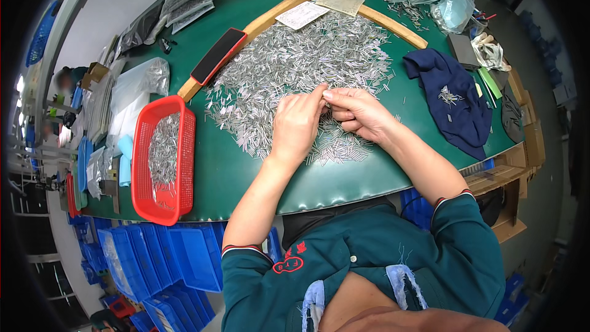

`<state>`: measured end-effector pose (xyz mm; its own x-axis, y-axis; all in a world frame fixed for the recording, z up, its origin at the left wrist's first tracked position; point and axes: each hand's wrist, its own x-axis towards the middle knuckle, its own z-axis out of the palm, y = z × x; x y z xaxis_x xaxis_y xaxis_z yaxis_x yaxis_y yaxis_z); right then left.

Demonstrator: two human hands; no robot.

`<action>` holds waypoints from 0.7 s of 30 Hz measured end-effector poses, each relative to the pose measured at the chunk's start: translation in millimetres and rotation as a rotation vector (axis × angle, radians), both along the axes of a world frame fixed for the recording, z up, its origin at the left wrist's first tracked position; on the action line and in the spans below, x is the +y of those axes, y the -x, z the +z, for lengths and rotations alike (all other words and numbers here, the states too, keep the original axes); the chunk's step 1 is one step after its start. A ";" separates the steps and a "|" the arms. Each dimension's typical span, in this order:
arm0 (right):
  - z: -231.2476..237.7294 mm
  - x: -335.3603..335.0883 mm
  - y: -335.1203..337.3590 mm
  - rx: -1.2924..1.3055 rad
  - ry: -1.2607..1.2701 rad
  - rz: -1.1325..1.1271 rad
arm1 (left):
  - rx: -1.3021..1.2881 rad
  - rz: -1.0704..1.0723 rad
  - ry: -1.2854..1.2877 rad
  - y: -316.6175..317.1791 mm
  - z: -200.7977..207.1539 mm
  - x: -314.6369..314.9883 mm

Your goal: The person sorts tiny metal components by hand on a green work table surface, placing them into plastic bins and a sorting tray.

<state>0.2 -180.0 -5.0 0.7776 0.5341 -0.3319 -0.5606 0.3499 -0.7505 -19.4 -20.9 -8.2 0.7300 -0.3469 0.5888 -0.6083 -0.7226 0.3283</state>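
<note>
A wide heap of small silvery metal pins lies spread over the green table. Above its near part my left hand and my right hand meet at the fingertips. Both are closed in a pinch, thumb against fingers. Whatever sits between the fingertips is too small or too hidden to make out. Left of the heap stands a red plastic basket with more of the same pins inside.
Wooden bars edge the heap's far side, with a black-topped red block and paper cards on them. A navy cloth holding some pins lies right. Plastic bags lie left; blue bins stand below the table edge.
</note>
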 end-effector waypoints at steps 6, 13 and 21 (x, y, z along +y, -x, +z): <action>-8.1 -3.5 -4.0 0.307 -0.289 0.126 | 0.166 -0.035 0.246 3.5 2.4 -2.3; -14.9 -4.8 -4.9 0.493 -0.604 0.251 | 0.097 -0.054 0.248 2.4 4.4 -2.0; -12.7 -4.7 -4.3 0.437 -0.543 0.264 | -0.049 -0.042 0.109 1.5 6.7 0.6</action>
<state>4.5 -184.7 -17.7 0.4581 0.8619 -0.2174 -0.8852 0.4203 -0.1992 -20.9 -20.4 -1.6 0.6855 -0.3088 0.6593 -0.6547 -0.6577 0.3727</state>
